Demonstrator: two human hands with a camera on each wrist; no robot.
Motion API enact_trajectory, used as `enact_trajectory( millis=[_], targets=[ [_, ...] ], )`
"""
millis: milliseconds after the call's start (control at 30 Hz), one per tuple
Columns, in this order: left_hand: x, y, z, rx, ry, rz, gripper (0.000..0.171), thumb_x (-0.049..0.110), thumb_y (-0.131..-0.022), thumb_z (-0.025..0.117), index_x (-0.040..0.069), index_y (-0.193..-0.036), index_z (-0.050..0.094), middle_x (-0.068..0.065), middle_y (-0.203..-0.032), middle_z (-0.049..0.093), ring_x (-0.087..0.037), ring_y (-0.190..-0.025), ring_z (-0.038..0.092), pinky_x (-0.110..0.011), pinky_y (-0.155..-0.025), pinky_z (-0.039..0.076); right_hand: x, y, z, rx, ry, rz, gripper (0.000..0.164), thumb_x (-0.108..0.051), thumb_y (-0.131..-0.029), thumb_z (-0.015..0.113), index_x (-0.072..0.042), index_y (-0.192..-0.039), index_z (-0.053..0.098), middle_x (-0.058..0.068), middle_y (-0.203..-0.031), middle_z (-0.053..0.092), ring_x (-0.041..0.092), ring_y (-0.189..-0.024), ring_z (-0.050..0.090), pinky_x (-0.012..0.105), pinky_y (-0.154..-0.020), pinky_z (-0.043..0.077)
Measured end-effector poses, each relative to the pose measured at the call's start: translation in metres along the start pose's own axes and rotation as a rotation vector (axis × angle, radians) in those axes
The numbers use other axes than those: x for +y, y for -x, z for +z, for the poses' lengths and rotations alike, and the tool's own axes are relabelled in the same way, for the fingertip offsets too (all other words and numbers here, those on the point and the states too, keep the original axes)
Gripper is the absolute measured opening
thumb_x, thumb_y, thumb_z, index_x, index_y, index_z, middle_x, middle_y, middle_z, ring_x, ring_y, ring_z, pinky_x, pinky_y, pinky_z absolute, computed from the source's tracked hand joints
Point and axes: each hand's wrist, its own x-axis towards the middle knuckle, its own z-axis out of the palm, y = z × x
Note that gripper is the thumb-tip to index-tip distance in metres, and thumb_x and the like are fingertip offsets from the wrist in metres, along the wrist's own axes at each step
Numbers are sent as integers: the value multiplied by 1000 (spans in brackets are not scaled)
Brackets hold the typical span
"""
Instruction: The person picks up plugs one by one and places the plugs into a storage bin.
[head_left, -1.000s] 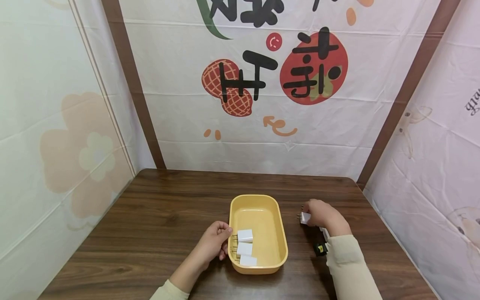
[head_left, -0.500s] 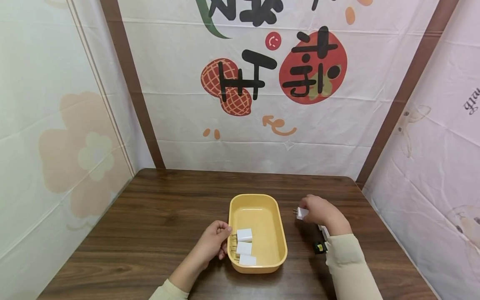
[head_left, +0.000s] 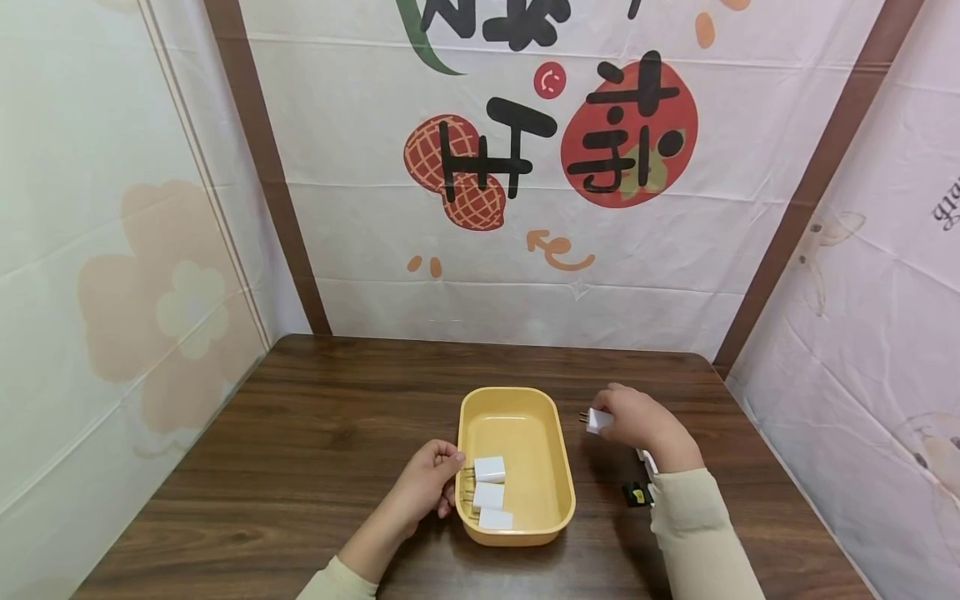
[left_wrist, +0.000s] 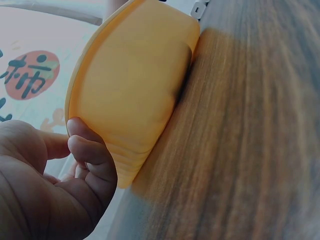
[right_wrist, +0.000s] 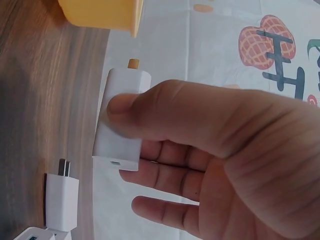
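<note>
In the head view, a yellow plastic bin (head_left: 534,454) stands on the table with three white charger plugs (head_left: 490,469) along its left side, prongs pointing left. My left hand (head_left: 422,483) pinches the bin's left rim between thumb and curled fingers, which the left wrist view shows close up. To the right of the bin, my right hand (head_left: 637,423) holds another white charger plug (right_wrist: 120,142) above the table. Thumb and fingers grip its sides, and its prongs point toward the bin.
A further white charger plug (right_wrist: 62,202) lies on the table near a white piece (right_wrist: 42,234) cut off by the frame. Beside the right sleeve is a black item with a yellow label (head_left: 637,495). A printed cloth (head_left: 465,283) hangs behind the wooden table (head_left: 337,417).
My right hand has raised the charger plug from the table and carried it slightly left toward the bin. The left hand and the bin have stayed in place.
</note>
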Motion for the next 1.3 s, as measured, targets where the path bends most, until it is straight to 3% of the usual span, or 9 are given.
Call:
enact_trajectory(
  millis=[633, 1067, 1300],
  targets=[
    [-1, -1, 0, -3, 3, 10, 25, 19, -107, 53, -3, -117, 46, -6, -73, 54, -12, -46, 46, -22, -40, 40, -19, -6, -2, 82, 67, -89, 30, -15, -84, 81, -9, -112, 73, 4, -106, 64, 17, -86, 60, 39, -77, 55],
    [-1, -1, 0, 7, -3, 6, 25, 20, -107, 54, -2, -117, 47, -6, -73, 53, -12, -47, 46, -22, -40, 41, -29, -8, 0, 117, 107, -157, 31, -21, -87, 81, -9, -114, 73, 3, -107, 65, 21, -95, 63, 48, -91, 54],
    [1, -1, 1, 16, -15, -1, 25, 21, -107, 54, -1, -117, 47, -5, -73, 53, -13, -48, 47, -23, -41, 41, -33, -10, 2, 166, 110, -230, 28, -16, -86, 82, -10, -111, 74, 2, -105, 65, 21, -92, 63, 43, -84, 55]
  ],
)
